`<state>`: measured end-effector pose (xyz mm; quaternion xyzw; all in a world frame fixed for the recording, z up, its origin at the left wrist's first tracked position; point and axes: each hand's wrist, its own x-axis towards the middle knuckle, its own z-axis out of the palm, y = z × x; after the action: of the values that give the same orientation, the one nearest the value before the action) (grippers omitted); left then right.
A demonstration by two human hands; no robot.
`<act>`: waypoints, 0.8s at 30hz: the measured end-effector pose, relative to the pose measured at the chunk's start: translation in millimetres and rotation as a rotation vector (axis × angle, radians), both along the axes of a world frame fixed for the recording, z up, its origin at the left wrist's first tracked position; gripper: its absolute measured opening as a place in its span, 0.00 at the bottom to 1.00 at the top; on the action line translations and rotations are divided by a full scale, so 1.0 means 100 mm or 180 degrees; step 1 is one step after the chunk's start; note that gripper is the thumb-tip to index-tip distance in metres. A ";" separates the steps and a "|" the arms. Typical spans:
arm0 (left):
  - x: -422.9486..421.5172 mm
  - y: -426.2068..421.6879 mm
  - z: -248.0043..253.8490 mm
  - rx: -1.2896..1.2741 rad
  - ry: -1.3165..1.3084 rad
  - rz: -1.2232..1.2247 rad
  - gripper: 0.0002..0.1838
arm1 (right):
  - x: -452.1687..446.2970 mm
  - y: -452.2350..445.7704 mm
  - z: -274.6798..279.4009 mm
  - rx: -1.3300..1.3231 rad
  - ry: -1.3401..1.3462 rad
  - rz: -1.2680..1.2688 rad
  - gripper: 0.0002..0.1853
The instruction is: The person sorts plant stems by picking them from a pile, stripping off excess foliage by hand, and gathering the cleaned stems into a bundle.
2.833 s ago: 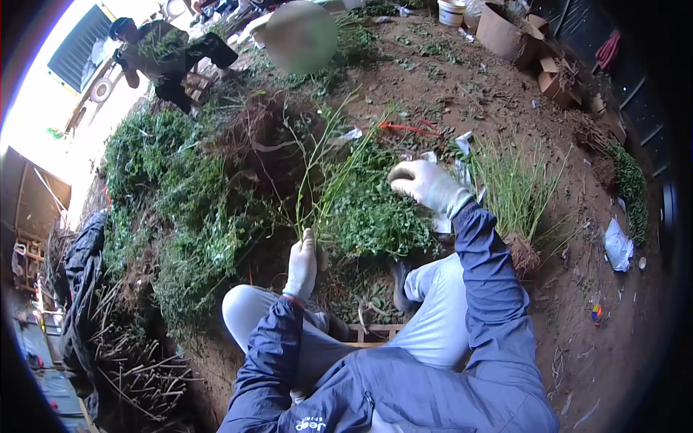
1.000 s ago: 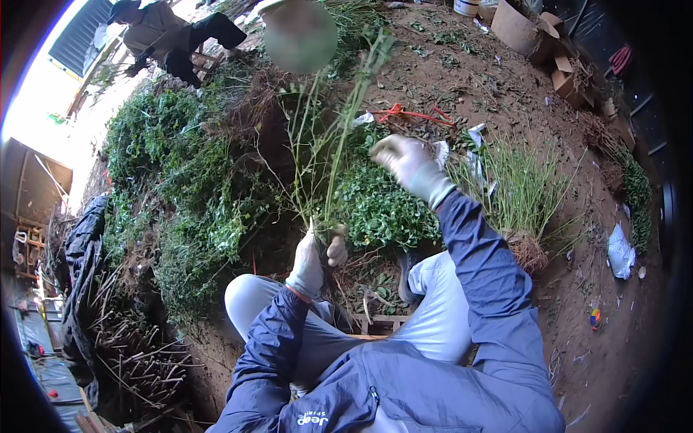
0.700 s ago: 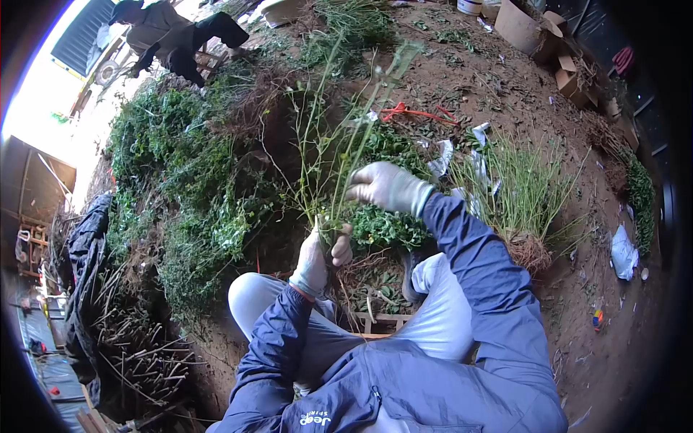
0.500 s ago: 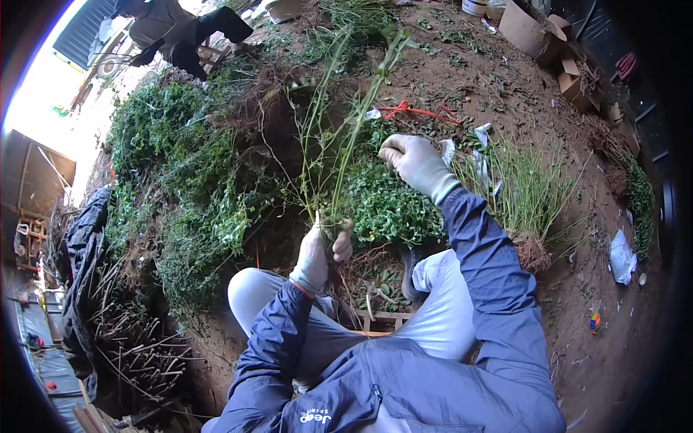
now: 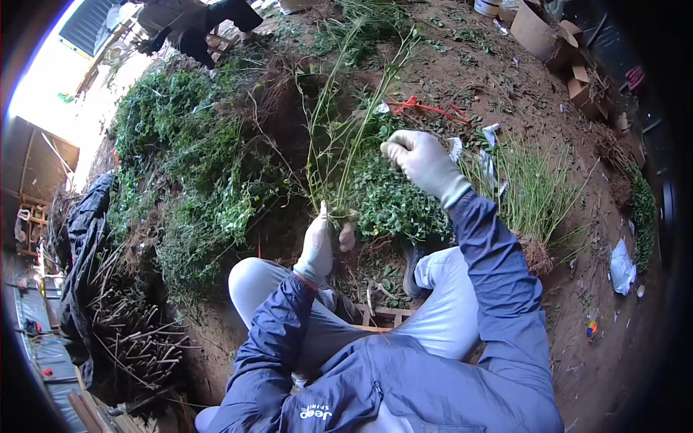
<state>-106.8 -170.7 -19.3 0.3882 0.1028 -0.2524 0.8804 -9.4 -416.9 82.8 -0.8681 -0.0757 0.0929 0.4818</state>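
Observation:
My left hand (image 5: 317, 242), in a pale work glove, is closed around the lower end of some long, thin green plant stems (image 5: 350, 148). The stems rise and fan out away from me, with small leaves along them. To the right and farther up, my gloved right hand (image 5: 426, 164) hangs in the air with its fingers curled together; whether anything small is between them is hidden. Under and beyond it lies a heap of leafy green plants (image 5: 401, 202). A bundle of upright green stems with roots (image 5: 538, 195) stands right of my right forearm.
A large pile of leafy plants (image 5: 195, 159) covers the left side. Cut sticks (image 5: 144, 346) lie by black sheeting (image 5: 83, 238). Red ties (image 5: 426, 107) are on the soil ahead. Cardboard boxes (image 5: 581, 90) stand at the far right, and another person (image 5: 180, 25) sits at the upper left.
The view has shifted slightly. My left hand still grips the stems, which stand at nearly the same slant. My right hand remains raised, with its fingers still curled.

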 end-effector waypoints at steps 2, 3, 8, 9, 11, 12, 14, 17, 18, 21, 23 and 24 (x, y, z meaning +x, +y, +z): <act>0.02 0.00 -0.03 0.0016 0.0022 -0.0017 0.33 | -0.24 0.10 -0.04 -0.0255 -0.0181 0.0960 0.16; 0.02 -0.02 -0.02 -0.0029 0.0014 0.0021 0.32 | -0.35 0.24 -0.08 -0.0269 -0.0151 0.1071 0.18; 0.01 -0.12 0.01 -0.0013 0.0036 0.0030 0.35 | -0.45 0.52 -0.23 -0.0917 -0.0752 0.0953 0.16; 0.00 -0.12 0.01 0.0154 0.0009 -0.0032 0.36 | -0.40 0.47 -0.16 -0.0878 -0.0606 0.1011 0.15; -0.01 -0.09 0.02 0.0286 -0.0051 -0.0109 0.38 | -0.23 0.30 -0.18 -0.0601 -0.0864 0.0499 0.13; -0.01 -0.08 0.00 0.0278 -0.0049 -0.0090 0.38 | -0.18 0.21 -0.08 -0.0481 -0.0671 0.0230 0.13; -0.02 -0.05 -0.03 0.0226 -0.0212 -0.0130 0.39 | -0.12 0.12 0.02 -0.0569 -0.0175 -0.0142 0.13; -0.02 -0.06 -0.03 0.0216 -0.0222 -0.0144 0.39 | -0.07 0.07 -0.24 0.0080 -0.0165 -0.0137 0.17; -0.01 -0.07 -0.03 0.0210 -0.0233 -0.0158 0.39 | -0.05 0.09 -0.30 0.0472 -0.0086 -0.0134 0.18; 0.00 -0.09 -0.03 0.0290 -0.0135 -0.0187 0.39 | 0.01 0.14 -0.38 0.0967 0.0055 -0.0174 0.21; -0.01 -0.09 -0.02 0.0366 -0.0244 -0.0233 0.39 | 0.01 0.19 -0.39 0.0900 0.0076 -0.0307 0.21; -0.02 -0.09 -0.02 0.0371 -0.0244 -0.0229 0.39 | -0.01 0.23 -0.38 0.0886 0.0029 -0.0327 0.21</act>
<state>-108.4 -179.5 -21.3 0.4516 0.0695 -0.2624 0.8499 -10.5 -394.0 45.1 -0.7951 -0.0412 0.0606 0.6020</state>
